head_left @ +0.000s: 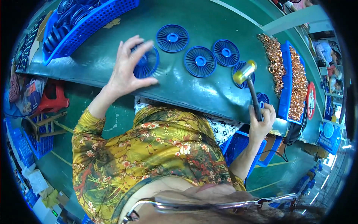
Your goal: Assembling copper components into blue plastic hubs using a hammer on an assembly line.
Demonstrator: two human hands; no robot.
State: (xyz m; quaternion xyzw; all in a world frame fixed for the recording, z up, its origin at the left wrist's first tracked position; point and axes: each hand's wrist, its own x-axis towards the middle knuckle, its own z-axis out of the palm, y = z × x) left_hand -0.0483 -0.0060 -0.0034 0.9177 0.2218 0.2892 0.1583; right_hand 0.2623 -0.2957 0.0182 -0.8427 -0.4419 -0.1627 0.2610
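Observation:
My left hand is open, its fingers and thumb spread around a blue round spoked grille that lies near the front edge of the green table. The hand partly covers that grille, and I cannot tell whether it touches it. In my right hand is a hammer with a dark handle and a yellowish, shiny head, raised above the table. The hammer head partly hides another blue grille. More such grilles lie flat between my hands, among them one at the back and one in the middle.
A blue perforated basket of blue parts stands at the far left. On the right, copper-coloured rings are heaped beside a long blue tray full of similar rings. A red stool stands on the floor at left.

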